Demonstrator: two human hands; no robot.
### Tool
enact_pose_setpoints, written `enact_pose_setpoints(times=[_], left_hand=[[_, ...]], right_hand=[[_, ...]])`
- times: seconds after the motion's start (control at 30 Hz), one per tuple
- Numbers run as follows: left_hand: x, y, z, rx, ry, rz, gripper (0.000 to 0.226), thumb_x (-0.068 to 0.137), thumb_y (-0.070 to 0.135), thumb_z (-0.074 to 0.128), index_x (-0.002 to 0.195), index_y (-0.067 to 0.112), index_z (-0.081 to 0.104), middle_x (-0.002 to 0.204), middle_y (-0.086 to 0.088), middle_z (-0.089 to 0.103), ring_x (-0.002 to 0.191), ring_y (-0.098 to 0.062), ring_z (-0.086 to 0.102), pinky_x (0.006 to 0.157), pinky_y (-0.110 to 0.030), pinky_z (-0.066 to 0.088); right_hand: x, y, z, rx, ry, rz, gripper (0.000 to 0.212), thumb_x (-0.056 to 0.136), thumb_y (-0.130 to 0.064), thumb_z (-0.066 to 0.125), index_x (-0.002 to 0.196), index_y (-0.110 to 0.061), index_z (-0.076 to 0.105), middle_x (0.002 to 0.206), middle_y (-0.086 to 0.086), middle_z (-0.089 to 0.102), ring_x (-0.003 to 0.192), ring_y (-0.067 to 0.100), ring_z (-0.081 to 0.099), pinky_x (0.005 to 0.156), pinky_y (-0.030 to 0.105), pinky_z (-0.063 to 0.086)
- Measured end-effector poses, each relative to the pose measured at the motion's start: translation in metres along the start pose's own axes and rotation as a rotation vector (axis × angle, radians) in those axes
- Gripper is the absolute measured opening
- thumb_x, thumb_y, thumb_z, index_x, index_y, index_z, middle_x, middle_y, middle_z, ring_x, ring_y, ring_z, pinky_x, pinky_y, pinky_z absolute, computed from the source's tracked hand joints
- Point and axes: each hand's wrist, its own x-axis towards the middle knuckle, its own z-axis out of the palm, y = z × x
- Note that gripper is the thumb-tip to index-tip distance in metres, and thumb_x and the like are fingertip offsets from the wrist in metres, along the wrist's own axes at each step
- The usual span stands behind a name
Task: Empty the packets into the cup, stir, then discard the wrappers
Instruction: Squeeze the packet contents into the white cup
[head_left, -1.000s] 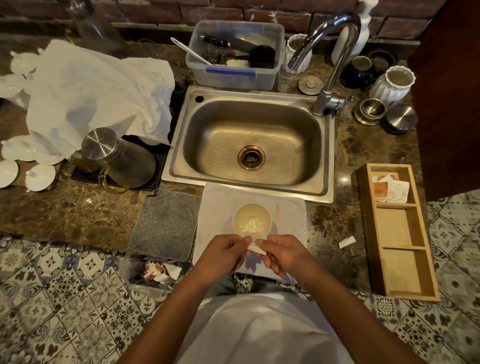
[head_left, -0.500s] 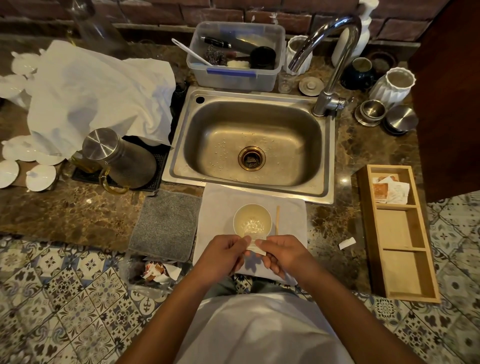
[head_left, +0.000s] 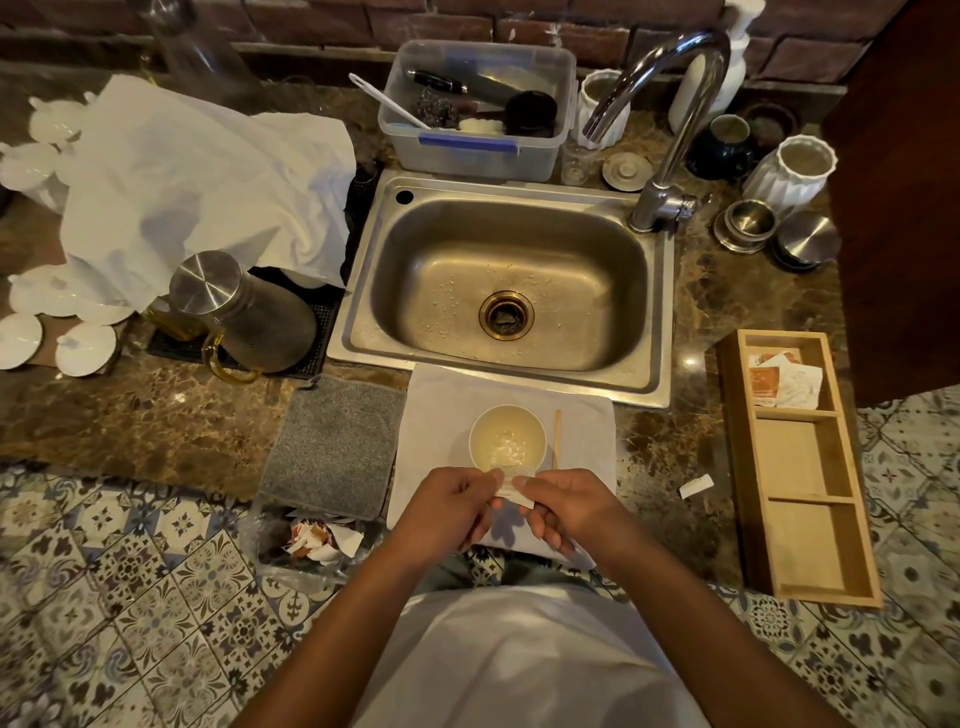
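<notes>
Head view: the left hand (head_left: 451, 506) and right hand (head_left: 563, 506) each have a narrow grip pinching one white packet (head_left: 511, 487), held at the cup's (head_left: 507, 441) six o'clock edge. A wooden stirrer (head_left: 556, 438) lies on the desk at its three o'clock.

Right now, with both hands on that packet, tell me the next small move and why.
Probably tear the white packet open and tip it over the cup. The left hand and right hand pinch it at opposite edges just short of the rim, the cup already holds something pale, and the wooden stirrer lies unused beside it.
</notes>
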Motion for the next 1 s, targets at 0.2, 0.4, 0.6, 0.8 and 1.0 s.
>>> enact_pose_setpoints(times=[0.2, 0.4, 0.6, 0.8, 1.0], left_hand=[[-0.0014, 0.0021, -0.0004, 0.001, 0.003, -0.004, 0.041, 0.104, 0.03, 0.052, 0.079, -0.001, 0.065, 0.043, -0.004, 0.05, 0.032, -0.011, 0.037, 0.038, -0.02, 0.033], [-0.0005, 0.0039, 0.0004, -0.021, 0.001, -0.029, 0.042, 0.104, 0.029, 0.051, 0.082, -0.005, 0.065, 0.04, -0.002, 0.049, 0.031, -0.012, 0.035, 0.037, -0.019, 0.03], [0.0002, 0.0034, 0.0004, -0.062, 0.0, -0.048, 0.04, 0.104, 0.027, 0.052, 0.081, -0.003, 0.065, 0.039, -0.003, 0.047, 0.03, -0.013, 0.034, 0.037, -0.02, 0.028], [0.0034, 0.001, 0.0013, -0.089, 0.018, -0.062, 0.041, 0.104, 0.027, 0.052, 0.08, -0.004, 0.066, 0.038, -0.006, 0.046, 0.028, -0.013, 0.033, 0.037, -0.02, 0.026], [0.002, 0.0018, 0.0026, -0.099, 0.023, -0.049, 0.04, 0.104, 0.027, 0.052, 0.079, -0.002, 0.065, 0.041, -0.006, 0.047, 0.03, -0.013, 0.034, 0.036, -0.019, 0.027]], right_hand=[[0.0005, -0.0031, 0.0007, 0.003, 0.005, 0.012, 0.036, 0.098, -0.026, 0.063, 0.071, -0.003, 0.064, 0.048, 0.008, 0.056, 0.034, 0.013, 0.041, 0.036, 0.022, 0.03], [-0.0004, -0.003, -0.0004, 0.017, 0.0, 0.008, 0.037, 0.098, -0.026, 0.064, 0.067, -0.005, 0.065, 0.05, 0.01, 0.057, 0.033, 0.014, 0.041, 0.034, 0.021, 0.03], [-0.0005, -0.0037, -0.0002, 0.038, -0.008, 0.008, 0.037, 0.098, -0.025, 0.063, 0.067, -0.005, 0.067, 0.05, 0.011, 0.057, 0.033, 0.014, 0.041, 0.033, 0.019, 0.03], [-0.0018, -0.0034, 0.0012, 0.082, -0.003, 0.023, 0.041, 0.098, -0.026, 0.063, 0.061, -0.009, 0.066, 0.051, 0.011, 0.055, 0.032, 0.013, 0.04, 0.033, 0.019, 0.028], [-0.0027, -0.0037, -0.002, 0.075, -0.008, 0.021, 0.036, 0.098, -0.026, 0.063, 0.068, -0.005, 0.066, 0.052, 0.012, 0.056, 0.033, 0.014, 0.041, 0.034, 0.02, 0.029]])
